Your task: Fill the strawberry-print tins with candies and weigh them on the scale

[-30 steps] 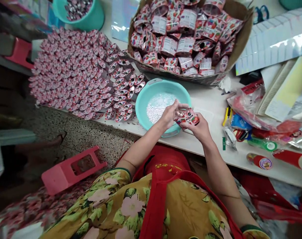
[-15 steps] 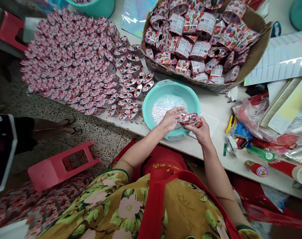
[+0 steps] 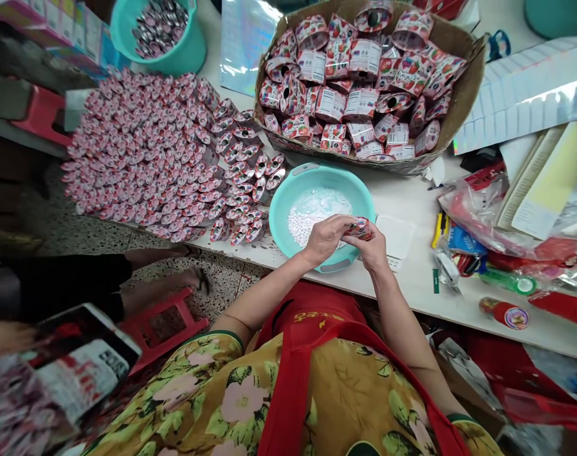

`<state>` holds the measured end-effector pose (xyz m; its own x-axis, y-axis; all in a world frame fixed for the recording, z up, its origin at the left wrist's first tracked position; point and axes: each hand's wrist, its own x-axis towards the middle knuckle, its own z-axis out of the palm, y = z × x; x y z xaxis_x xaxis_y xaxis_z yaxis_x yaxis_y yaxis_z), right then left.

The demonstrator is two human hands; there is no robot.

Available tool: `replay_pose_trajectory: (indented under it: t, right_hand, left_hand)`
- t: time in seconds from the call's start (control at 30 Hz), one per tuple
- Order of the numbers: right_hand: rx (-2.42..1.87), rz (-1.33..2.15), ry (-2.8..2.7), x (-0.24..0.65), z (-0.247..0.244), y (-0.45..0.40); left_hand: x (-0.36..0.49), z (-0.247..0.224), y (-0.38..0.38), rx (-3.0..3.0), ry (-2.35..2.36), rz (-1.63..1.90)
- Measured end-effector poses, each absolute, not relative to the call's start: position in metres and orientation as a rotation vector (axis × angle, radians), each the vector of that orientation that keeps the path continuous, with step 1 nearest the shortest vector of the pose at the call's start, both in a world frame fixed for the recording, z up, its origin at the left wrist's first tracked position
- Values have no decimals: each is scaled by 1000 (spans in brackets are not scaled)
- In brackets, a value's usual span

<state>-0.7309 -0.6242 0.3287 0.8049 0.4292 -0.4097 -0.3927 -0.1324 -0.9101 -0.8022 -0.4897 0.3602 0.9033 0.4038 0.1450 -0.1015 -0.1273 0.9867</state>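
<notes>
My right hand (image 3: 375, 249) grips a small red carton (image 3: 358, 228) with a strawberry print, holding it over the right side of a turquoise basin (image 3: 277, 206). My left hand (image 3: 327, 238) is curled closed, its fingertips against the carton's left end. What lies inside those fingers is hidden. Beneath the hands, small white tablet-like sweets (image 3: 301, 227) and white powder cover part of the basin's floor. Left of the basin stand several similar cartons (image 3: 238, 201) with open round holes in their tops.
A cardboard box (image 3: 414, 168) of loose cartons stands behind the basin. Massed cartons (image 3: 140, 152) cover the table's left. A turquoise bucket (image 3: 193, 47) holds shiny caps. Bags, a yellow cutter (image 3: 438, 229) and papers lie right. Someone carries a printed bag (image 3: 86, 370) by a red stool (image 3: 162, 323).
My left hand has closed in over the carton's end, hiding the white sweets that showed at its fingertips. The other person has come closer from the left with the bag. My view has shifted.
</notes>
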Motion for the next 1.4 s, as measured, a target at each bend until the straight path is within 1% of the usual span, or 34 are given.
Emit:
replay_pose_trajectory:
  t: [0.07,0.17,0.27,0.37,0.43,0.5,0.57,0.6,0.67,0.7,0.77,0.83,0.9,0.97,1.0,1.07,1.13,1.2,1.27,1.3,1.33,1.4]
  right_hand:
    - [-1501,742,-13,-730,325,-624]
    - [-1416,758,35,-728,319,-631]
    - [-1384,689,51,-721,313,-640]
    - [-1483,689,-40,-720,315,-634]
    - [-1530,758,-162,-729,323,-619]
    - [-1489,844,-310,-745,337,-605]
    - [-1439,858,-407,-758,350,-604]
    - [-1456,805,-399,-761,353,-612]
    - [-1607,567,-232,-759,352,-643]
    - [-1717,420,-85,-755,347,-666]
    - [-1874,223,310,-744,334,-715]
    - [-1854,253,710,-737,318,-756]
    - [-1719,382,949,-734,302,-779]
    - [-1613,455,1017,-737,290,-785]
    - [-1581,463,1024,-739,285,-785]
    - [-1508,465,1046,-743,279,-782]
    - [-1432,458,1069,-746,276,-781]
    - [-1351,446,1093,-750,275,-781]
    - [-1265,436,1115,-755,275,-779]
    - [-1222,434,1126,-758,275,-777]
    - [-1180,433,1135,-761,275,-774]
    - [-1107,422,1158,-765,274,-767]
  left_hand:
    - [-800,358,-482,1545,291,404]
    - [-799,344,-463,1431,521,431]
    - [-809,332,-446,1666,663,300]
    - [-823,338,-442,1975,478,127]
    - [-831,354,-444,2076,258,106]
    - [-845,375,-443,2133,159,113]
    - [-872,394,-437,2171,282,167]
    - [-892,400,-431,2183,407,193]
    - [-936,400,-415,2216,761,193]
    - [-958,393,-405,2234,981,115]
    - [-989,366,-391,2245,1311,-205]
    - [-1000,331,-388,2245,1454,-363]
    - [-996,298,-397,2263,1488,-343]
    - [-988,279,-410,2281,1500,-262]
    - [-986,276,-416,2294,1512,-228]
    - [-985,284,-426,2345,1520,-164]
    - [-982,307,-432,2424,1484,-48]
    - [-961,334,-440,2474,1342,152]
    - [-912,355,-455,2443,1023,334]
    - [-877,360,-466,2398,811,367]
    - [-837,361,-480,2350,574,315]
    - [-753,351,-514,2320,143,49]
